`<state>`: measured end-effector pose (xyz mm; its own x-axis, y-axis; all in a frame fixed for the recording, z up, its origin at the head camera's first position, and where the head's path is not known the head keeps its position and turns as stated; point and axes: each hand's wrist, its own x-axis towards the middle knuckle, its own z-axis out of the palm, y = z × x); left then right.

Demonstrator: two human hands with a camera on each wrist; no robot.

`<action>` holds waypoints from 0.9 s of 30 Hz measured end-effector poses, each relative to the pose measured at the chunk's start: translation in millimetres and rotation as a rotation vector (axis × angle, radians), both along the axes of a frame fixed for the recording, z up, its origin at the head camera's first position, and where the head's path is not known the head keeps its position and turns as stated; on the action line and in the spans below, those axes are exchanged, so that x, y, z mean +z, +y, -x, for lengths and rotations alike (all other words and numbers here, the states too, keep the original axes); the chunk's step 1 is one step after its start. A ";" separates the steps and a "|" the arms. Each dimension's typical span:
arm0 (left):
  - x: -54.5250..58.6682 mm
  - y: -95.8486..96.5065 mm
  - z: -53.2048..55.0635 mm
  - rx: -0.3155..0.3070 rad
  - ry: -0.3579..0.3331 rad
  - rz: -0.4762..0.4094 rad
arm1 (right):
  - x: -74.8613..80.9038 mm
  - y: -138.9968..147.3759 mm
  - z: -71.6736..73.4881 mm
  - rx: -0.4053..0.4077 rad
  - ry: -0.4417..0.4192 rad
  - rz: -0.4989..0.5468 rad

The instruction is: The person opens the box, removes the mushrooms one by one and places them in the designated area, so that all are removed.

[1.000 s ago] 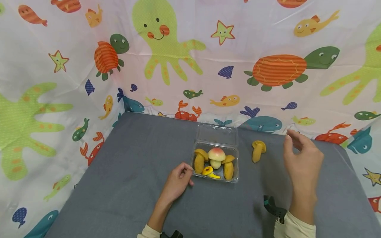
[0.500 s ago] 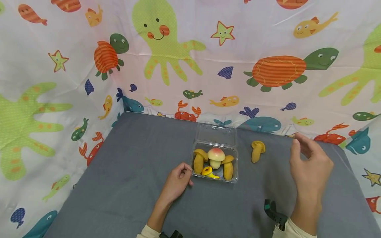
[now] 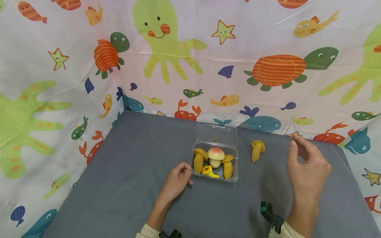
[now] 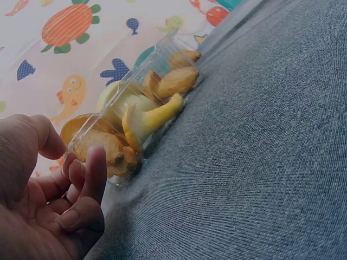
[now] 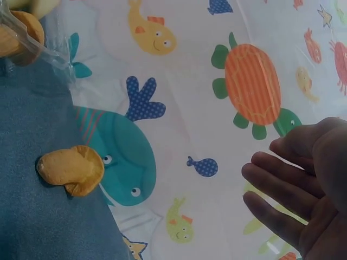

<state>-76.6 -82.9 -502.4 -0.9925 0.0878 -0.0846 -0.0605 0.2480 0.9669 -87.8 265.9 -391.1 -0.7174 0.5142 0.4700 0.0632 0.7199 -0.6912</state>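
A clear plastic clamshell box lies on the table with its lid folded back. Inside are two brown toy mushrooms, one toy mushroom with a red-and-cream cap and a small yellow trumpet-shaped mushroom. With thumb and index finger, my left hand pinches the box's near left rim, as the left wrist view shows. Another brown toy mushroom lies on the cloth to the right of the box. Further right, my right hand hovers above the table, fingers loosely bent, holding nothing.
Grey cloth covers the table. A white curtain printed with sea animals rises behind its far edge and along the left side. Dark wrist-camera mounts show at both sleeves.
My right hand shifts right, then slightly back left, staying in the air. My left hand keeps its place at the box, and the mushrooms have not moved.
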 end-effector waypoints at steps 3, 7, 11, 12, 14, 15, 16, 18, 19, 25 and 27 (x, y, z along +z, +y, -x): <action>0.2 -0.4 0.2 -0.003 -0.004 0.003 | -1.9 -3.0 0.0 0.036 0.079 -0.012; 0.3 -0.7 0.5 -0.005 -0.008 0.000 | -6.0 -9.0 0.4 0.129 0.197 -0.040; 0.9 -0.3 0.2 -0.009 -0.012 0.002 | -11.5 -15.2 0.1 0.227 0.215 -0.076; 1.0 -0.1 0.1 -0.011 -0.011 0.004 | -13.0 -16.6 0.0 0.249 0.210 -0.087; 0.8 0.0 0.1 -0.013 -0.013 0.007 | -16.4 -20.4 0.8 0.282 0.219 -0.095; 0.9 0.0 0.1 -0.014 -0.012 0.006 | -18.1 -22.3 1.2 0.298 0.227 -0.100; 0.9 0.1 0.1 -0.015 -0.011 0.001 | -19.8 -24.4 1.9 0.315 0.239 -0.103; 1.1 0.0 0.0 -0.014 -0.011 -0.006 | -22.7 -28.7 2.8 0.346 0.263 -0.114; 1.0 -0.1 -0.2 -0.012 -0.011 -0.009 | -24.1 -30.6 3.3 0.363 0.271 -0.118; -1.3 -0.5 0.6 -0.001 -0.010 -0.028 | -31.2 -40.1 3.4 0.460 0.208 -0.163; -2.5 -0.2 1.2 -0.002 -0.007 -0.034 | -34.0 -43.1 3.7 0.495 0.186 -0.174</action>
